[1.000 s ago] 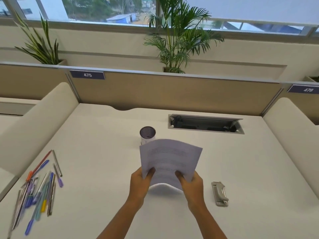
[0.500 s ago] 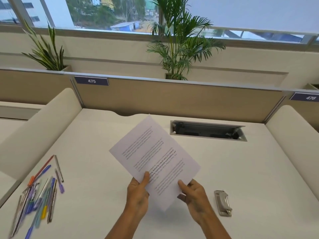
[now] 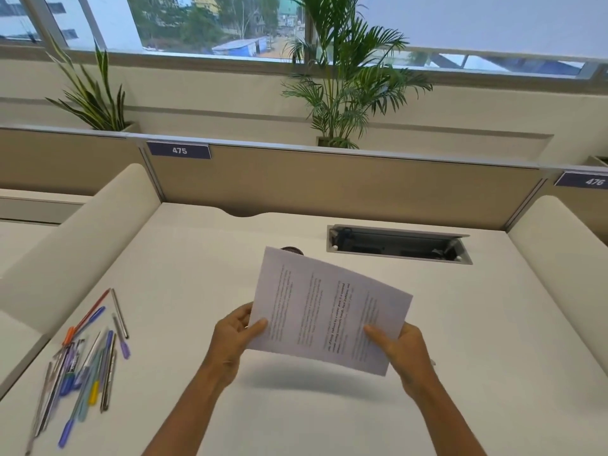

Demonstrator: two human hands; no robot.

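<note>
A printed white sheet of paper point(image 3: 329, 311) is held above the white desk point(image 3: 197, 274), turned sideways so its text lines run up and down. My left hand point(image 3: 233, 340) pinches its near left corner, thumb on top. My right hand point(image 3: 404, 350) pinches its near right edge, thumb on top. The sheet bows slightly and casts a shadow on the desk below it.
Several pens point(image 3: 85, 360) lie scattered at the desk's left. A dark cup rim point(image 3: 291, 250) shows just behind the paper. An open cable tray point(image 3: 398, 244) sits at the back right. Padded dividers flank the desk; a tan partition and plants stand behind.
The sheet has been rotated clockwise from a diagonal to a sideways position. My right hand has shifted right along its edge and now hides the metal clip seen earlier.
</note>
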